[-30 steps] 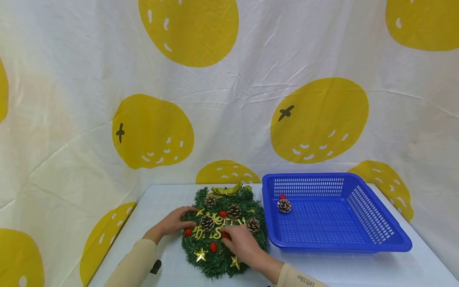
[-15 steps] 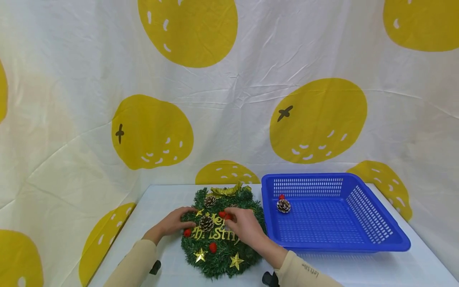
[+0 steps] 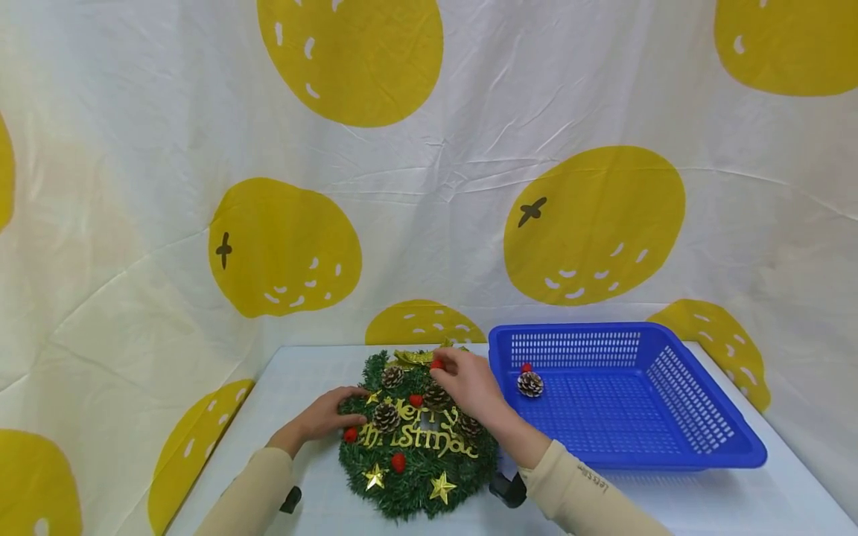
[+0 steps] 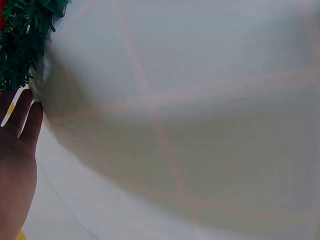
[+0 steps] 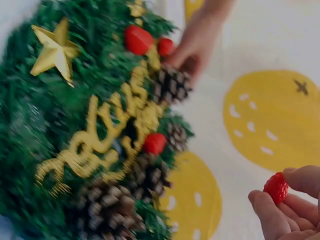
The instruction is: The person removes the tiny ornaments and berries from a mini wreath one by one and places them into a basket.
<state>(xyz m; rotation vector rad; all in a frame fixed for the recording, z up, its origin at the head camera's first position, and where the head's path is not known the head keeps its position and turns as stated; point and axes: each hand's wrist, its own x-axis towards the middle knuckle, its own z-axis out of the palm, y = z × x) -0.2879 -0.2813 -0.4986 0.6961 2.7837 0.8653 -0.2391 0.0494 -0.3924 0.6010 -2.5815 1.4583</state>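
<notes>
A green Christmas wreath (image 3: pixel 404 497) lies on the table, with gold "Merry Christmas" lettering (image 3: pixel 429 439), pinecones (image 3: pixel 386 417), red berries (image 3: pixel 398 462), gold stars (image 3: pixel 442 487) and a gold bow (image 3: pixel 410 359). My left hand (image 3: pixel 326 412) rests on its left edge; in the left wrist view two fingers (image 4: pixel 31 122) look nearly straight, while the rest are hidden or cut off. Above the wreath's upper right, my right hand (image 3: pixel 472 383) pinches a small red berry (image 5: pixel 276 188) between thumb and fingertips, apart from the greenery.
A blue plastic basket (image 3: pixel 626 463) stands right of the wreath, with a pinecone (image 3: pixel 530 384) and a red berry (image 3: pixel 526 368) at its left side. Behind the white table (image 3: pixel 302 365) hangs a white cloth (image 3: pixel 442 246) printed with yellow fruit.
My right hand has moved up and away from the wreath's middle to its upper right, carrying the red berry and uncovering the lettering. The left hand stays in place.
</notes>
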